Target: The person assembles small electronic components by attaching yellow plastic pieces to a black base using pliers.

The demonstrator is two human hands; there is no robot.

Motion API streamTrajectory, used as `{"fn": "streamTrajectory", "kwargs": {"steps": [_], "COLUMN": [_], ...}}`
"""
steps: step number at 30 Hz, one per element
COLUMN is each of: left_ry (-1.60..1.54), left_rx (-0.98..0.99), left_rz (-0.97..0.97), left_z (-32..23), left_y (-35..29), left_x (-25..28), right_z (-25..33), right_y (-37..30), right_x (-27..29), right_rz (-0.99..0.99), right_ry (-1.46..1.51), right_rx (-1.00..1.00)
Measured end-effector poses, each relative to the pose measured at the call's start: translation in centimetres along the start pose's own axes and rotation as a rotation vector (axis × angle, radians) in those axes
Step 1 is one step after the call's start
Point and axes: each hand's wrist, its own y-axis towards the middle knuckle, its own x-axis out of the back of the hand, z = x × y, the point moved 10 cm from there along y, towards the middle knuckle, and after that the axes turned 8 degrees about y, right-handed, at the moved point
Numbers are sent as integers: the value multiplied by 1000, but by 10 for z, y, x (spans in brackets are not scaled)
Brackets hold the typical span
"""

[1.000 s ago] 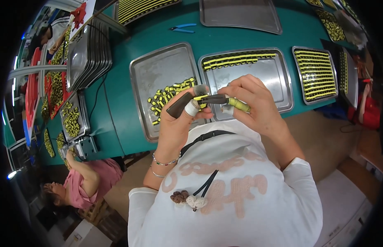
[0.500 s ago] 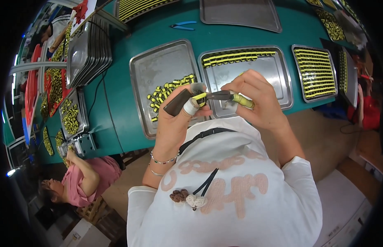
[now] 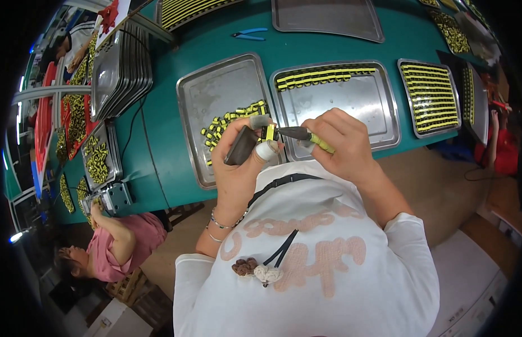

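Right grip (image 3: pixel 346 141) overlaps tray (image 3: pixel 339 100) edge, bare middle beyond.

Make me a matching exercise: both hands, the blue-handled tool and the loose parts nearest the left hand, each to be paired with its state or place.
Column 1
1. Left hand
2. Right hand
3. Blue-handled tool
4. Loose parts

Column 2
A. Lying directly on the green table
B. Gripping a dark-tipped tool
C. Scattered in a metal tray
D. Pinching a small yellow-and-black part

Pairs: 1-D, 2-B, 3-A, 4-C
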Motion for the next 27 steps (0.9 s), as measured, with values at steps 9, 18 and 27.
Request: {"fn": "streamTrajectory", "kwargs": {"steps": [9, 18, 27], "left_ry": [86, 100, -100], "left_rx": [-45, -125, -38], "left_rz": [-58, -93, -15], "left_z": [-3, -5, 5], "left_y": [2, 2, 4], "left_x": [4, 6, -5], "right_z": [-8, -1, -32], "right_y": [5, 1, -1], "right_x": [4, -2, -7], "right_rz": [31, -14, -12], "right_ry": [169, -5, 506], "right_rx": [-79, 43, -283]}}
